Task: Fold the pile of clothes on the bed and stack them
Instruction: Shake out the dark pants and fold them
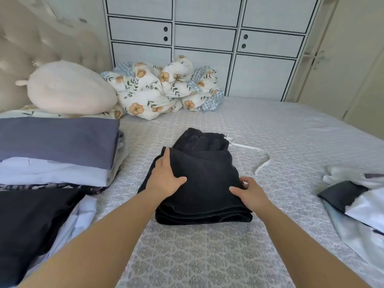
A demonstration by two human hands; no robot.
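Observation:
A black garment (204, 179) lies folded in several layers on the bed (291, 129), right in front of me. Its white drawstring (262, 161) trails out to the right. My left hand (166, 177) lies flat on the garment's left side, fingers along its left edge and thumb spread on top. My right hand (248, 193) is at the garment's right edge, thumb on top and fingers curled round the fold. A stack of folded clothes (56, 146), grey-blue on top of pale ones, sits at the left. A dark folded piece (31, 225) lies in front of that stack.
Unfolded white and black clothes (357, 196) lie at the right edge of the bed. A floral duvet (164, 88) and a pale pillow (70, 88) are bunched at the head. White cupboards (207, 38) stand behind the bed.

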